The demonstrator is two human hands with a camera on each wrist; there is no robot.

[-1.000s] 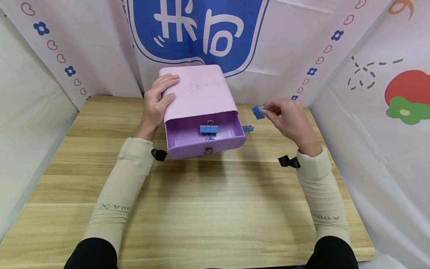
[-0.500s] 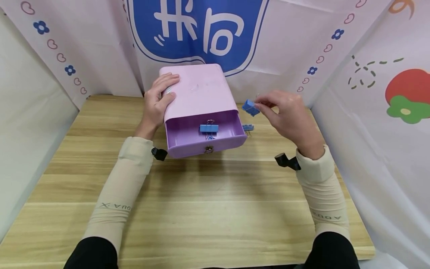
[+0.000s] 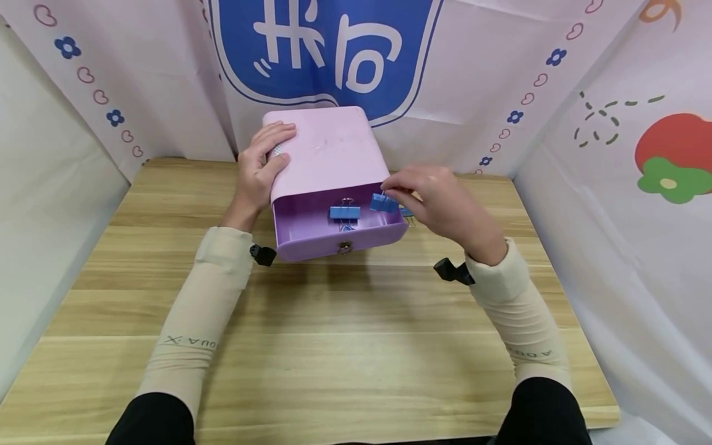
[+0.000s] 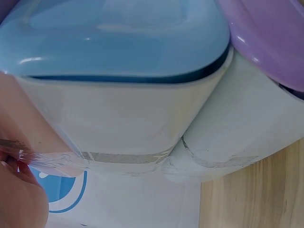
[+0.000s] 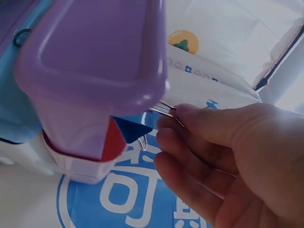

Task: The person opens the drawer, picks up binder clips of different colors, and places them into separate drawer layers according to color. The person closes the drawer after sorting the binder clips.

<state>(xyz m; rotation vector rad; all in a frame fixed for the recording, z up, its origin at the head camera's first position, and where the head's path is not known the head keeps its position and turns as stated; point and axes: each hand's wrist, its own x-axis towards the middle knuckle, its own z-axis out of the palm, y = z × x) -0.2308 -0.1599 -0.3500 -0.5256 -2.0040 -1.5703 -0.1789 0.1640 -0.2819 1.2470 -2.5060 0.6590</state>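
A pink drawer box (image 3: pixel 328 145) stands at the back of the table, its purple drawer (image 3: pixel 311 250) pulled out. One blue binder clip (image 3: pixel 345 212) sits inside that drawer, with part of another apparently under it. My left hand (image 3: pixel 258 170) rests on the box's upper left edge, fingers laid over the top. By its wire handle, my right hand (image 3: pixel 439 207) pinches a blue binder clip (image 3: pixel 384 203) over the drawer's right side. The right wrist view shows this clip's blue end (image 5: pixel 133 129) partly behind the purple drawer.
Past the drawer's right side a further blue binder clip (image 3: pixel 407 212) shows partly. Lower in the stack, a blue drawer (image 4: pixel 128 28) appears in the left wrist view. A printed cloth (image 3: pixel 461 80) hangs close behind the box, above the wooden table (image 3: pixel 345 358).
My right hand has carried its binder clip leftward, from beside the box to over the open drawer. The left hand and the box have stayed in place.
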